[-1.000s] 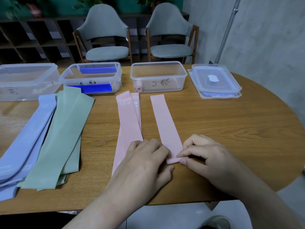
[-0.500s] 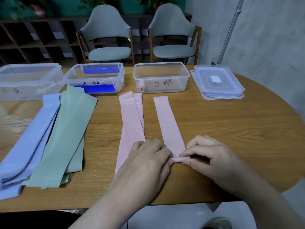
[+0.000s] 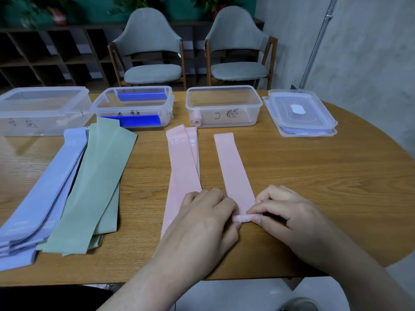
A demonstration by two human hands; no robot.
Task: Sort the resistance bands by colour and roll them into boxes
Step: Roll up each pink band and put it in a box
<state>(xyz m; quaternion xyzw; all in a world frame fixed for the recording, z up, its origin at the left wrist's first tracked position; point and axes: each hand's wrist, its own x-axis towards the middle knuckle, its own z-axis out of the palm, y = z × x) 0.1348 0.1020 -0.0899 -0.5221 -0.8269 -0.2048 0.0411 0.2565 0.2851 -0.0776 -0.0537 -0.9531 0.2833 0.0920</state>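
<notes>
Head view, nearest first: the left hand (image 3: 207, 217) and the right hand (image 3: 289, 212) meet at the near end of a single pink band (image 3: 234, 169) lying flat on the counter (image 3: 314, 176). Each hand's grip is pinched closed on the small starting roll (image 3: 244, 218), thumb and fingertips curled round its two ends, with nothing else held. To roll it well, I judge the coil should be kept tight and square to the band's edges, both hands turning evenly so it does not cone to one side, with the flat length left straight ahead of it. Just left of it lie two more pink bands (image 3: 183, 167), overlapping, partly under the left hand. Farther left are green bands (image 3: 98, 182) and lilac bands (image 3: 45, 191) in loose piles. At the far edge stand clear boxes; the pink box (image 3: 224, 104) behind the roll already contains one rolled pink band (image 3: 197, 120), so this roll likely goes there.
</notes>
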